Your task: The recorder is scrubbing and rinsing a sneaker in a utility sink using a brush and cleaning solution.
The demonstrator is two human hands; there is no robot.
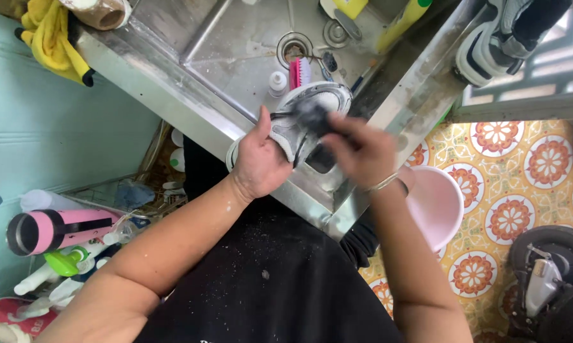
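My left hand [259, 159] grips the side of a grey and white sneaker [312, 105] that rests sole-up on the front rim of a steel sink [172, 89]. My right hand [359, 149] is closed on a dark object, blurred by motion, pressed against the shoe near its black laces; I cannot tell what the object is. A thin bangle sits on my right wrist.
A pink brush [299, 72], a small white bottle [277, 82] and a drain lie in the sink basin. Another sneaker [496, 38] sits on the sink's right ledge. A pink basin [436, 203] stands on the patterned floor tiles. Bottles and a pink flask [57, 228] crowd the left.
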